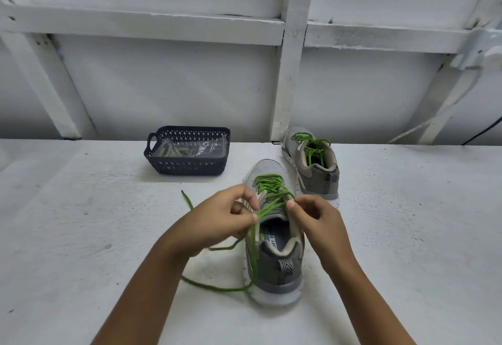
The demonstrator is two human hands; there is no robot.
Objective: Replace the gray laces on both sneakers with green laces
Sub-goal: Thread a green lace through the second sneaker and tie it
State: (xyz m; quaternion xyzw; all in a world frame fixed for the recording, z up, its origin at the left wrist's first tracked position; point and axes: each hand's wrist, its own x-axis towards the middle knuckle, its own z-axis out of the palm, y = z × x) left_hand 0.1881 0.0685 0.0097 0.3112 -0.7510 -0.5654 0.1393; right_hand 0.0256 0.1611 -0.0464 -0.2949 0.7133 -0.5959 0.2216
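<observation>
- Closest to me, the loose ends of the green lace [254, 249] trail off the near sneaker's left side and loop over the white counter [81, 222].
- The near sneaker [277, 266] stands upright on the counter, heel towards me, with the green lace criss-crossed up its front.
- My left hand [225, 217] has its fingers clamped together on the lace strands, just left of the tongue.
- My right hand [317, 225] has its fingers curled, thumb and forefinger pinching the lace at the top right eyelet.
- Just beyond and to the right stands the far sneaker [317, 179], threaded with a second green lace [312, 146].
- Further left sits a dark basket [187, 166] holding the gray laces [176, 151] and some clear plastic.
- Behind everything is a white framed wall [190, 86].
</observation>
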